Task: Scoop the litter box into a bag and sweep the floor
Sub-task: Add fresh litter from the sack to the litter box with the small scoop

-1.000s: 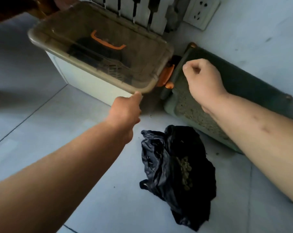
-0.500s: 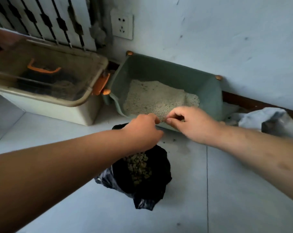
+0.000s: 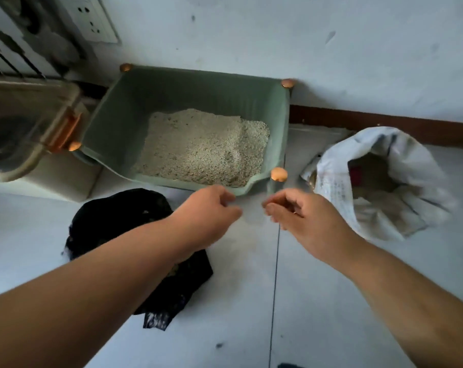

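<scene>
A green litter box (image 3: 119, 123) with orange corner knobs stands against the wall, pale litter (image 3: 203, 147) heaped in its near right part. A black plastic bag (image 3: 113, 219) lies on the floor in front of it, partly hidden under my left forearm. My left hand (image 3: 209, 211) hovers just before the box's front rim, fingers loosely curled, holding nothing. My right hand (image 3: 302, 216) hangs a little to its right with fingers loosely curled and empty. The two hands are apart.
A lidded storage bin (image 3: 26, 128) with an orange latch sits left of the box. An open white sack (image 3: 379, 181) stands to the right. A wall socket (image 3: 92, 19) is above. Pale floor tiles (image 3: 251, 314) spread in front.
My left hand left the bin's lid and came over to the litter box. Both hands met at the box's front rim, then drew apart. The view swung right, showing the sack.
</scene>
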